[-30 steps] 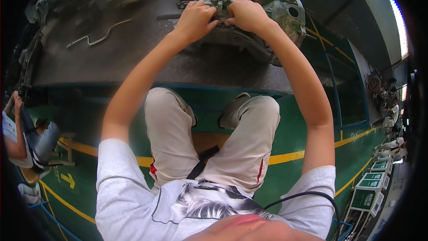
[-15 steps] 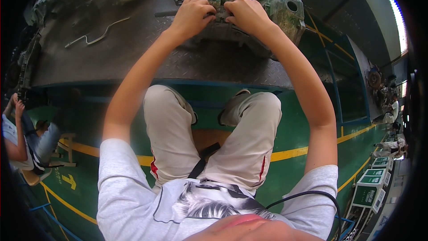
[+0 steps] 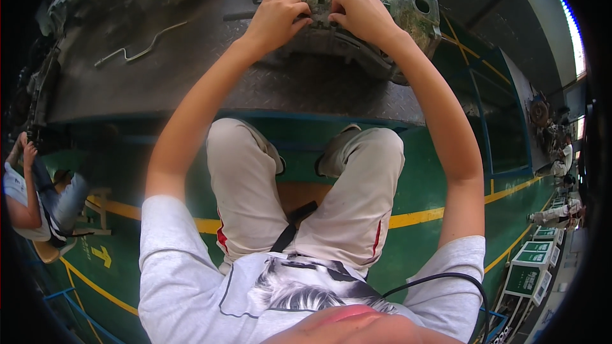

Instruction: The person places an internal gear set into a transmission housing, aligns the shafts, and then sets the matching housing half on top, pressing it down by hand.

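Observation:
A greasy metal gearbox (image 3: 414, 22) with a rounded housing at its right end lies at the far edge of the view. Over its left, narrower part, where shafts and small fittings show, both my hands are at work. My left hand (image 3: 275, 20) is closed, its fingers curled over the fittings and the thumb bent in. Across a small gap, my right hand (image 3: 366, 18) is closed too, thumb and forefinger drawn together at the gearbox's near side. Whatever sits between the fingers of either hand is hidden or too small to make out.
The gearbox rests on a dark metal-plate workbench (image 3: 210, 89). A thin bent metal rod (image 3: 143, 51) lies on it to the left, and more machine parts (image 3: 95, 0) stand at the far left. Another person (image 3: 38, 197) sits at the left edge. Green-and-white boxes (image 3: 529, 274) stand lower right.
My right hand has moved slightly to the right, widening the gap between my hands. My left hand has barely moved and stays curled at the gearbox.

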Available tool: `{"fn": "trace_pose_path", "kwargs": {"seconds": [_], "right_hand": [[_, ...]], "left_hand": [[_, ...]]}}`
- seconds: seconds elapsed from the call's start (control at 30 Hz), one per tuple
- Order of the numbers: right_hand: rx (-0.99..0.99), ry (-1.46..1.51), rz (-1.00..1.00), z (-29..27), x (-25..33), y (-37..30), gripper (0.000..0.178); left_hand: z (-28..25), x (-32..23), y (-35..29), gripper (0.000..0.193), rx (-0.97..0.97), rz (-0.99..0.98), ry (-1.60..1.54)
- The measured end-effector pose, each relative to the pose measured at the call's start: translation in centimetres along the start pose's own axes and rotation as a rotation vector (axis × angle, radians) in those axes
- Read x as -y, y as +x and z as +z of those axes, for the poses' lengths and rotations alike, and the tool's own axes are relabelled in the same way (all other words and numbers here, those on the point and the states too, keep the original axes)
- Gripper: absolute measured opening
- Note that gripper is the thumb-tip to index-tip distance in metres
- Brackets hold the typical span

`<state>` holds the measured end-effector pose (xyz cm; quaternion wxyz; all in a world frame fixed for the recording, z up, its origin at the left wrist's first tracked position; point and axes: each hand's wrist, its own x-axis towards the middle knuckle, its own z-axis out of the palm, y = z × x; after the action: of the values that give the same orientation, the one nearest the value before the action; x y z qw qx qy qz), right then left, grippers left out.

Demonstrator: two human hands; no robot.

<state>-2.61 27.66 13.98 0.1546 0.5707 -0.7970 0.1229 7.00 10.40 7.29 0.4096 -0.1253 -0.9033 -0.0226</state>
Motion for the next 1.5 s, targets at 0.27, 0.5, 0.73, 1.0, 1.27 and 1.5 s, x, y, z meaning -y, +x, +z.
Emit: {"fn": "trace_pose_path", "kwargs": {"seconds": [0.27,0.5,0.73,1.0,1.27,1.5], "right_hand": [[-0.012,-0.056,0.016,0.8,0.3,-0.2,0.016],[-0.025,-0.093,-0.007,1.0,-0.3,0.0,0.015],[0.005,-0.19,-0.028,0.6,0.3,-0.1,0.015],[-0.607,-0.327,0.062,-5.7,-3.8,-1.9,0.029],[-0.321,-0.201,0.739,-6.1,-8.8,-1.3,0.063],[-0.326,-0.106,0.842,-5.9,-10.0,-1.2,0.053]], "left_hand": [[0.0,-0.9,0.0,0.015,-0.028,0.045,0.078],[0.2,-1.3,0.2,0.01,-0.07,0.033,0.077],[0.1,-1.5,0.1,0.014,-0.083,-0.021,0.075],[-0.7,3.8,0.1,0.02,-0.392,-0.362,0.009],[3.0,9.0,0.1,0.058,0.016,-0.872,-0.324],[3.7,9.4,-0.5,0.059,-0.079,-1.071,-0.527]]}}
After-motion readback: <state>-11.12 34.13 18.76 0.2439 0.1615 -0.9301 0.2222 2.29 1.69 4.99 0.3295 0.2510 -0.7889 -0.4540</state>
